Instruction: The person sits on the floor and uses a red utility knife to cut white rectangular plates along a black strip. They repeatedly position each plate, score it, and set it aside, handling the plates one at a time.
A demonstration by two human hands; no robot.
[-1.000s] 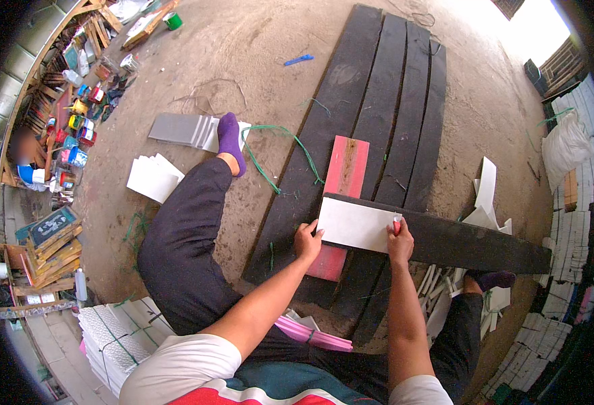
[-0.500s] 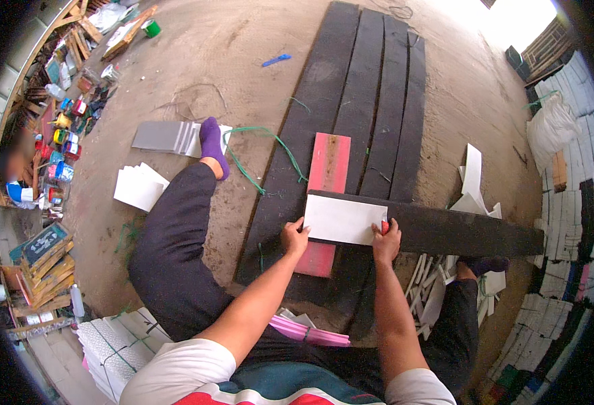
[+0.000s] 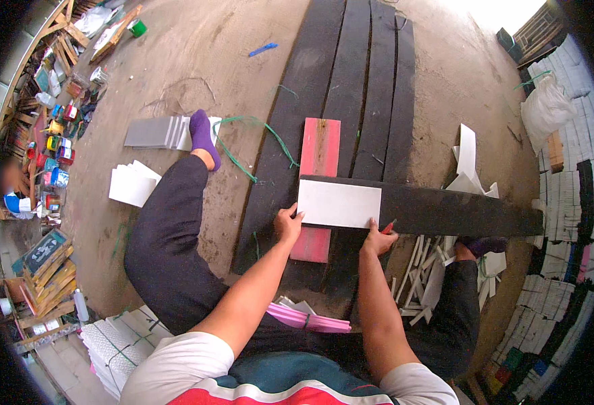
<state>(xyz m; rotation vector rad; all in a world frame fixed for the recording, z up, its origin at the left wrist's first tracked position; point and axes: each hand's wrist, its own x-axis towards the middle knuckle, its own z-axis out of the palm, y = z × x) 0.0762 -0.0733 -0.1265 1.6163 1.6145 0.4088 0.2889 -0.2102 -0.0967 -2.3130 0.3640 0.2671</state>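
A white rectangular sheet (image 3: 341, 202) lies flat on the left end of a black board (image 3: 459, 212), which sits crosswise over a red-pink plank (image 3: 320, 147) and other black boards. My left hand (image 3: 288, 223) is closed on the sheet's lower left corner, with its thumb at the edge. At the lower right corner, my right hand (image 3: 378, 239) rests its thumb on the sheet. The same hand holds a small red tool (image 3: 389, 228) with a dark tip, pointing away to the right; its exact kind is unclear.
Long black boards (image 3: 308, 64) stretch away in front. White offcuts (image 3: 422, 283) lie right of my legs. A grey-and-white stack (image 3: 155, 133) lies by my left foot, and white sheets (image 3: 133, 183) nearby. Paint pots (image 3: 60, 152) line the left; bundled white stacks (image 3: 557, 216) stand right.
My right hand has slid from the sheet's right edge to its lower right corner, and the red tool has tilted off the sheet. My left hand stays at the left corner.
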